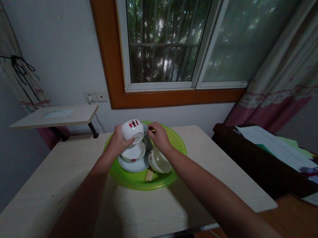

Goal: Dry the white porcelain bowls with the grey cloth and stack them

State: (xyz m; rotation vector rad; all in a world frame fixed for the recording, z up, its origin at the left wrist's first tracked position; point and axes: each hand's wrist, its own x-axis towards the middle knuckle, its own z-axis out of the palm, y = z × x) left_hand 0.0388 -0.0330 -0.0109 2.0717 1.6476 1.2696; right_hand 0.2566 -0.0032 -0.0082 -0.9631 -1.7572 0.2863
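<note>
Forearms (202, 178) reach toward twelve o'clock, left hand (116, 143) clamped on a glossy bowl (131, 130), likely rigid, breakable, safest by rim and base, right hand (159, 136) pinching a grey item (145, 129) at three o'clock.

Arms (201, 179) extended forward, hands (117, 143) close together
</note>
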